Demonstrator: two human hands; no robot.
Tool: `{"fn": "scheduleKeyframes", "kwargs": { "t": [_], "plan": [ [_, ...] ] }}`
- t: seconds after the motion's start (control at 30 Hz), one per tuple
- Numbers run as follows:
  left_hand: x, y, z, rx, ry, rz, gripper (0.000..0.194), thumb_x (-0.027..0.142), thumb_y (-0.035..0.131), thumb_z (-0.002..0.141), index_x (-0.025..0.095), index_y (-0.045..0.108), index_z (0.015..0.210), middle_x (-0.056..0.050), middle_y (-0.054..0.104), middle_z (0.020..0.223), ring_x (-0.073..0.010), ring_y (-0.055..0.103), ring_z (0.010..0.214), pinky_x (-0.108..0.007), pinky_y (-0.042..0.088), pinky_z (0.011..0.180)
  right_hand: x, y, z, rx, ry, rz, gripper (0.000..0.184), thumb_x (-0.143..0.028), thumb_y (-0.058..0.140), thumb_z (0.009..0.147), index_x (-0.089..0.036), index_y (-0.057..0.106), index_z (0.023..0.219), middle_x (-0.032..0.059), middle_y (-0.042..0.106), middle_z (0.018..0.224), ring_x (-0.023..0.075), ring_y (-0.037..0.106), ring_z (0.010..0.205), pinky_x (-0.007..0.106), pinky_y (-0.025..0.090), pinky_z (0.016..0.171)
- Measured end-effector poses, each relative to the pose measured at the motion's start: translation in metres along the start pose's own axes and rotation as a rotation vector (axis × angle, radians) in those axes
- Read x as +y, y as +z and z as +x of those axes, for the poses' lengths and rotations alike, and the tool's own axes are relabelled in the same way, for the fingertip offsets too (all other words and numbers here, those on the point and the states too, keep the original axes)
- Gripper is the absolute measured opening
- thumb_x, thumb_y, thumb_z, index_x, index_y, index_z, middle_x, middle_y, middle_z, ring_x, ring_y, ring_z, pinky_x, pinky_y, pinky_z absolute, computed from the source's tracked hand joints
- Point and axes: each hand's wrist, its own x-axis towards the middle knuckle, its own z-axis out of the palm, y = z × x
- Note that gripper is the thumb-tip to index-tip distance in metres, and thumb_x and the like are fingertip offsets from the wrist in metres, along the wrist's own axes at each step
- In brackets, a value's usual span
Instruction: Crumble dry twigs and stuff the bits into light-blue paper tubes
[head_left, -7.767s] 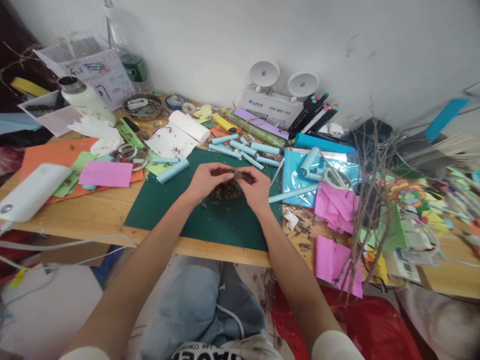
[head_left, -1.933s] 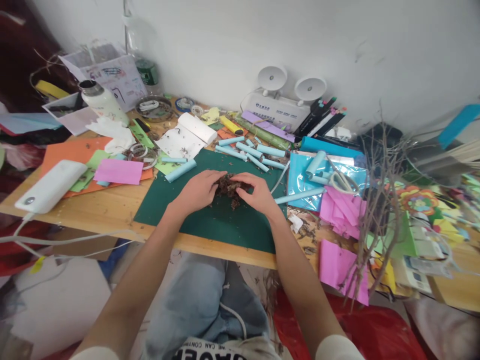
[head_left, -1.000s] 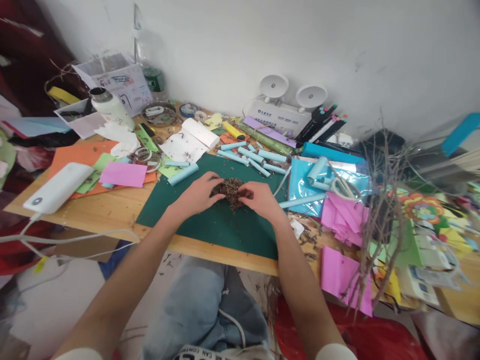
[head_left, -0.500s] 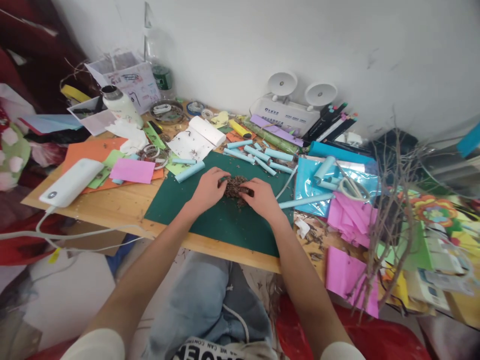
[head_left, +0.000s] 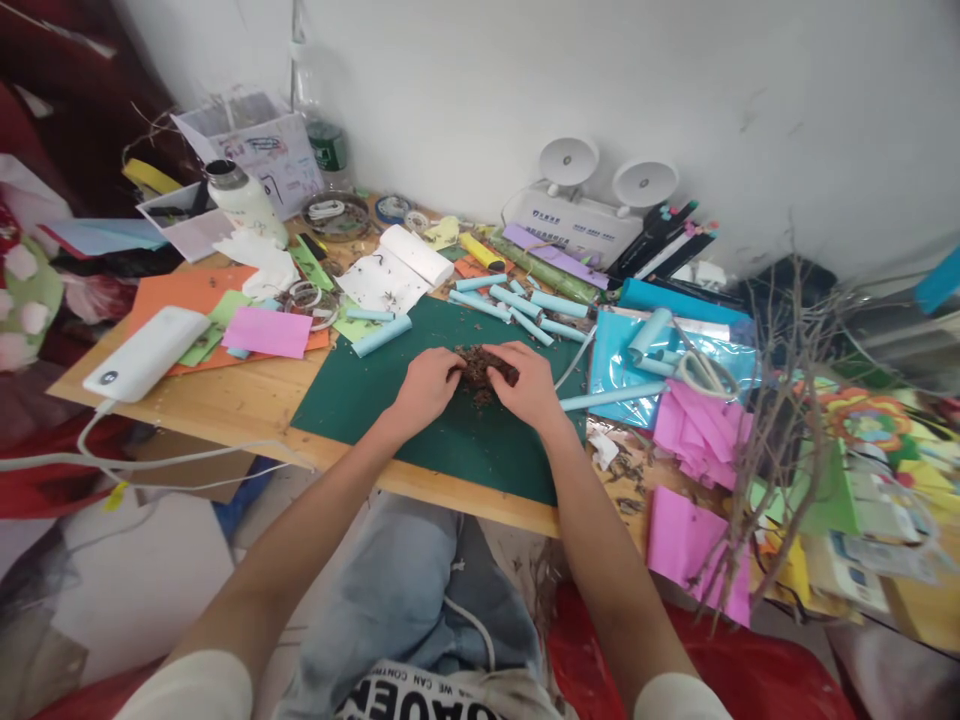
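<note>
A crumbly brown clump of dried plant bits (head_left: 477,378) lies on the dark green mat (head_left: 457,450) near the table's front. My left hand (head_left: 429,388) presses against its left side, fingers curled inward. From the right, my right hand (head_left: 525,380) curls thumb and fingers round the other side. The clump is partly hidden by my fingertips. A few loose crumbs are scattered over the mat. Light blue paper tubes (head_left: 525,310) lie just beyond the mat's far edge.
Bare twigs (head_left: 776,440) stand at the right by pink paper (head_left: 697,540). Scissors (head_left: 705,375) rest on a blue packet (head_left: 611,375). At left are a white power bank (head_left: 146,355), orange paper (head_left: 161,290) and an uncapped bottle (head_left: 247,205). An emergency light (head_left: 574,220) stands against the wall.
Earlier my fingers pinched bits above the pile; now both hands press the clump together from its sides on the mat. In the last second my right fingers have closed further over it. The view has shifted slightly.
</note>
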Motion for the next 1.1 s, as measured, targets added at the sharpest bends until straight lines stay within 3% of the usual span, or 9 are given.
{"fn": "scheduleKeyframes", "kwargs": {
  "t": [0.07,0.17,0.27,0.43,0.53,0.7,0.9,1.0,1.1],
  "plan": [
    [0.001,-0.004,0.004,0.025,-0.047,-0.095,0.019,0.013,0.057,0.083,0.018,0.073,0.092,-0.006,0.074,0.093,-0.0206,0.067,0.086,-0.034,0.053,0.085,-0.001,0.001,0.000,-0.051,-0.023,-0.027,0.038,-0.027,0.067,0.081,-0.019,0.069,0.118,0.0104,0.068,0.110,0.0221,0.066,0.094,0.037,0.054,0.087],
    [0.004,-0.007,0.014,0.045,-0.106,-0.267,0.016,0.015,0.060,0.081,0.019,0.072,0.090,-0.003,0.075,0.088,-0.0175,0.068,0.079,-0.030,0.054,0.079,0.001,0.003,0.001,-0.104,-0.035,-0.069,0.025,-0.021,0.065,0.080,-0.019,0.074,0.103,0.0088,0.069,0.099,0.0221,0.066,0.090,0.037,0.053,0.087],
    [0.006,-0.005,0.023,0.061,-0.127,-0.390,0.012,0.016,0.061,0.078,0.018,0.071,0.085,-0.003,0.074,0.084,-0.0169,0.067,0.076,-0.030,0.054,0.077,0.001,0.003,0.001,-0.024,-0.008,-0.010,0.021,-0.014,0.058,0.081,-0.020,0.074,0.091,0.0061,0.071,0.090,0.0192,0.067,0.083,0.033,0.054,0.082],
    [0.007,0.007,0.021,0.146,-0.142,-0.589,0.016,0.023,0.060,0.083,0.016,0.072,0.092,-0.005,0.074,0.089,-0.0175,0.068,0.081,-0.031,0.056,0.080,-0.003,-0.002,0.002,0.166,0.049,0.115,0.018,-0.018,0.057,0.080,-0.021,0.072,0.090,0.0055,0.073,0.095,0.0189,0.068,0.084,0.033,0.056,0.080],
    [0.007,0.010,0.013,0.154,-0.130,-0.665,0.028,0.035,0.059,0.089,0.016,0.072,0.104,-0.008,0.075,0.101,-0.0199,0.070,0.091,-0.034,0.056,0.088,-0.004,-0.001,0.001,0.196,0.063,0.168,0.017,-0.019,0.058,0.081,-0.021,0.071,0.090,0.0058,0.073,0.096,0.0195,0.069,0.087,0.034,0.056,0.083],
    [0.003,0.013,0.008,0.069,-0.144,-0.790,0.041,0.037,0.074,0.078,0.015,0.073,0.112,-0.010,0.075,0.112,-0.0246,0.070,0.100,-0.039,0.055,0.095,-0.003,0.005,0.001,0.175,0.107,0.299,0.029,-0.020,0.063,0.078,-0.020,0.065,0.107,0.0055,0.072,0.100,0.0190,0.069,0.089,0.033,0.058,0.085],
    [-0.001,0.017,0.012,0.157,-0.120,-0.701,0.029,0.018,0.065,0.077,0.014,0.072,0.104,-0.008,0.075,0.105,-0.0205,0.070,0.094,-0.037,0.055,0.093,-0.005,0.000,0.002,0.060,0.035,0.356,0.035,-0.032,0.070,0.081,-0.022,0.068,0.114,0.0096,0.062,0.124,0.0206,0.065,0.108,0.033,0.058,0.088],
    [-0.001,0.020,0.010,0.135,-0.068,-0.654,0.033,0.017,0.064,0.078,0.015,0.066,0.110,-0.007,0.073,0.107,-0.0189,0.070,0.096,-0.034,0.054,0.092,-0.006,0.001,0.003,0.073,0.047,0.281,0.034,-0.029,0.068,0.082,-0.025,0.069,0.117,0.0069,0.066,0.118,0.0194,0.066,0.104,0.035,0.056,0.091],
    [0.002,0.021,0.008,0.113,-0.058,-0.620,0.032,0.020,0.067,0.078,0.017,0.060,0.110,-0.006,0.072,0.102,-0.0179,0.069,0.095,-0.031,0.054,0.088,-0.006,0.004,0.004,0.149,0.051,0.223,0.018,-0.023,0.062,0.084,-0.023,0.075,0.097,0.0053,0.072,0.099,0.0182,0.068,0.091,0.034,0.056,0.087]
  ]
}}
